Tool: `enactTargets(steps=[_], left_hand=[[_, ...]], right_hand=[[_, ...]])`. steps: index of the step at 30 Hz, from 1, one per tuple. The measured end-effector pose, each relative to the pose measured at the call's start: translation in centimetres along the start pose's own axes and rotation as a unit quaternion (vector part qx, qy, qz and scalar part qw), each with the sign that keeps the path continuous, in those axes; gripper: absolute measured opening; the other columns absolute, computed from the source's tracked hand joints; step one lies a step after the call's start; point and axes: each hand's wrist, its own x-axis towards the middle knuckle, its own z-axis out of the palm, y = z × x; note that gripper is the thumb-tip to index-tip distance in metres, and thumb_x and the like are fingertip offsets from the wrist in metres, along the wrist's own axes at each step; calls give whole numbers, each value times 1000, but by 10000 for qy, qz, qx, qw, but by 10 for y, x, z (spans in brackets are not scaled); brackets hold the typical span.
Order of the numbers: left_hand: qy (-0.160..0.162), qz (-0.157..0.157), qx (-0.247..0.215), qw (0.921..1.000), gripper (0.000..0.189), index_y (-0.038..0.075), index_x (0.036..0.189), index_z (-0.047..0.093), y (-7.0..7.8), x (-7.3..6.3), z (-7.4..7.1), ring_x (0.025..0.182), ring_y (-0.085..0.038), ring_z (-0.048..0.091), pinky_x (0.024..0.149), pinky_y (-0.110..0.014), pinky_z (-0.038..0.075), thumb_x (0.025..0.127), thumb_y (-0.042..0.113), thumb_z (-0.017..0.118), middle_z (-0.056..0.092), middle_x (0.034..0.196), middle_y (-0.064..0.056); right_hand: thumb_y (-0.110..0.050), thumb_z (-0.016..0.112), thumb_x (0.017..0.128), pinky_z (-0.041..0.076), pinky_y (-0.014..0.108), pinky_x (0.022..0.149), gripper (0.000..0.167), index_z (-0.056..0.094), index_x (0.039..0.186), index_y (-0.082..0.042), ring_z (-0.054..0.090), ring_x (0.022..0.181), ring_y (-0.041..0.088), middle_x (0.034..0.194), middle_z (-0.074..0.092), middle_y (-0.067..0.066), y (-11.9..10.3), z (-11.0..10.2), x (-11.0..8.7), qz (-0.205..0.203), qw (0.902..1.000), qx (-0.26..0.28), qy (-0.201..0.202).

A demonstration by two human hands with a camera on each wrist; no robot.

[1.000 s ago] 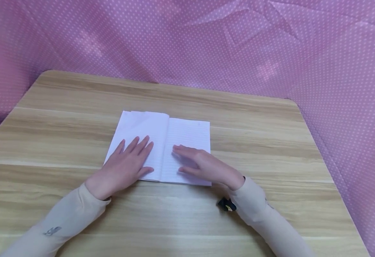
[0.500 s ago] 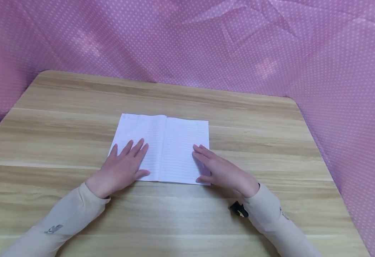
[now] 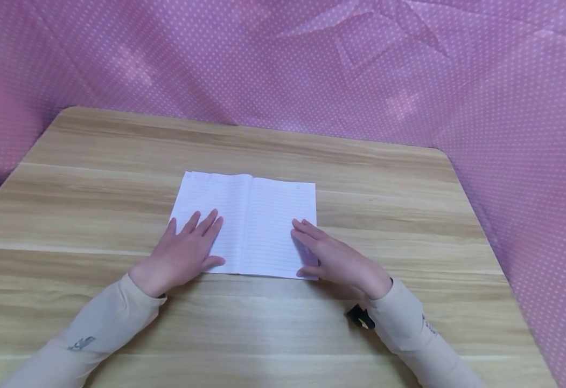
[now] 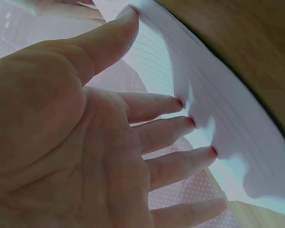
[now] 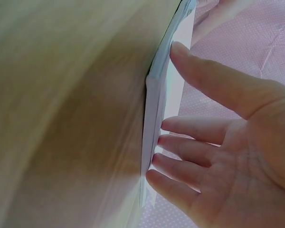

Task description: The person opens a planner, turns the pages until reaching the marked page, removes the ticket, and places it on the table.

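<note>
A lined notebook (image 3: 270, 226) lies spread flat on the table, its fold running down the middle. On its left page rests my left hand (image 3: 183, 253), fingers spread and straight. The left wrist view has the fingertips of the left hand (image 4: 104, 137) touching the lined page (image 4: 228, 99). My right hand (image 3: 338, 258) reaches over the right page near its outer edge, fingers extended. In the right wrist view the thumb and fingertips of the right hand (image 5: 218, 137) meet the notebook's edge side (image 5: 154, 104), where its stacked pages show. Neither hand grips anything.
The wood-grain table (image 3: 244, 334) stretches out on all sides of the notebook. Pink dotted cloth (image 3: 283, 70) hangs behind the table and along its sides. A small black piece (image 3: 360, 317) sticks out at the right sleeve cuff (image 3: 394, 315).
My right hand has moved right from near the fold to the outer part of the right page. The left hand has shifted slightly left, and the left page lies flatter.
</note>
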Motion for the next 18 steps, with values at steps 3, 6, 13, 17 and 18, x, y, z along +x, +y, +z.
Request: enactTargets(steps=[3, 6, 13, 17, 18], left_hand=[[9, -3, -21, 10000, 74, -4, 150, 33, 0, 0, 0, 141, -48, 24, 104, -74, 16, 96, 39, 61, 28, 157, -21], [7, -2, -23, 10000, 74, -4, 150, 33, 0, 0, 1, 141, -48, 24, 104, -75, 17, 97, 38, 60, 27, 157, -22], [-15, -4, -71, 10000, 74, -4, 150, 32, 0, 0, 2, 141, -48, 23, 104, -75, 17, 97, 38, 61, 27, 157, -22], [6, 1, -73, 10000, 74, -5, 149, 33, 0, 1, 3, 141, -49, 23, 103, -75, 18, 96, 38, 61, 27, 157, -22], [14, 3, -74, 10000, 74, -5, 149, 33, 0, 1, 3, 141, -49, 23, 103, -75, 18, 96, 37, 61, 27, 156, -22]], right_hand=[[-26, 77, 86, 19, 41, 116, 82, 33, 152, -1, 12, 149, 24, 162, 16, 9, -1, 0, 0, 21, 10000, 10, -1], [-26, 77, 86, 19, 41, 116, 83, 33, 152, -2, 12, 149, 24, 162, 16, 8, -1, 0, 0, 27, 10000, 17, 3], [-26, 76, 87, 19, 41, 116, 80, 34, 151, -1, 13, 149, 24, 162, 17, 9, 2, 1, 0, -43, 10000, 48, 58], [-26, 74, 89, 20, 42, 116, 77, 36, 150, -1, 15, 148, 26, 162, 18, 10, 4, 0, 2, -113, 9999, 73, 91], [-27, 74, 89, 20, 42, 116, 76, 36, 150, -1, 15, 148, 26, 162, 19, 10, 5, -1, 3, -128, 9998, 70, 100]])
